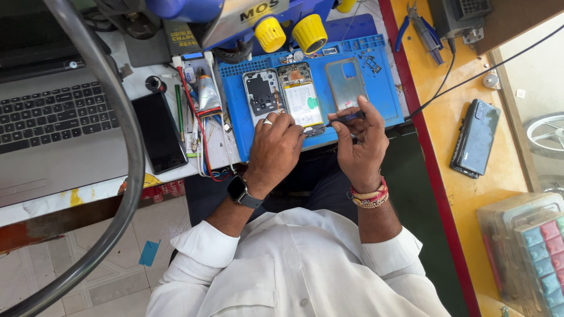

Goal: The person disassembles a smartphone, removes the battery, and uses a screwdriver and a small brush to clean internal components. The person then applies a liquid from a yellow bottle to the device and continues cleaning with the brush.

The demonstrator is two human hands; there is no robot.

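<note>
Opened phone (301, 97) lies on the blue repair mat (382, 88) at the near edge of the worktop (458, 117), its back off and the battery and board showing. Just beside it on the left sits a detached inner frame (262, 94), and on the right a clear phone case (346, 82) — all three on the mat. The left hand (275, 147) rests at the phone's lower end, fingers curled down onto it. The right hand (359, 141) has its fingers closed around a slim dark screwdriver (338, 120), the tip pointing at the phone's bottom edge. Off the mat, a black phone (160, 132) lies beside a laptop (53, 117) — another dark phone (476, 138) rests well apart on the right.
</note>
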